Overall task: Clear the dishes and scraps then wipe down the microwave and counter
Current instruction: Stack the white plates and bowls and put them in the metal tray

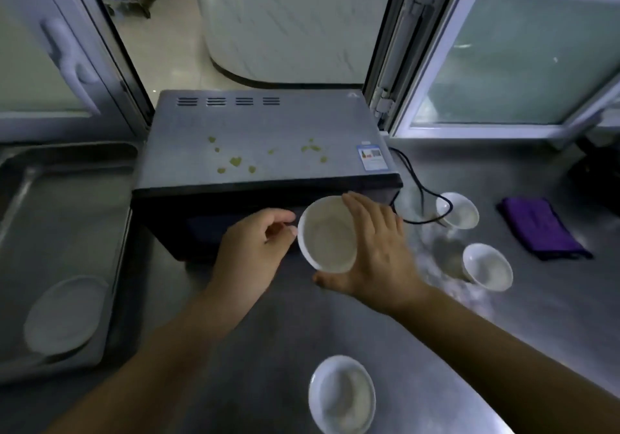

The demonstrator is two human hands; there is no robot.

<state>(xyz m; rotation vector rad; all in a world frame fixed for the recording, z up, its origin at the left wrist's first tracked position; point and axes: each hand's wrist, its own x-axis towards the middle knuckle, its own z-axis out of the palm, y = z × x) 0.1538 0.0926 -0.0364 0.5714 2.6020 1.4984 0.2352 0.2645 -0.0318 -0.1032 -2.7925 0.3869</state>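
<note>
In the middle of the frame my right hand (372, 252) holds a small white bowl (327, 234) in the air, just in front of the microwave (265, 152). My fingers lie over its far rim and my thumb sits under the near side, so it is clamped from two sides and cannot slip. The bowl is round, so it has no real long axis; its mouth is tilted toward me and a little to the left. My left hand (251, 249) is just beside the left rim with its fingers loosely curled — I cannot tell if it touches. I judge I carry it toward the sink (20, 178) at the left, where a plate (63, 316) already lies. Three more bowls stand on the counter (268, 339) — and green scraps (235, 162) remain on the microwave top; the purple cloth (540, 229) waits at the right.
</note>
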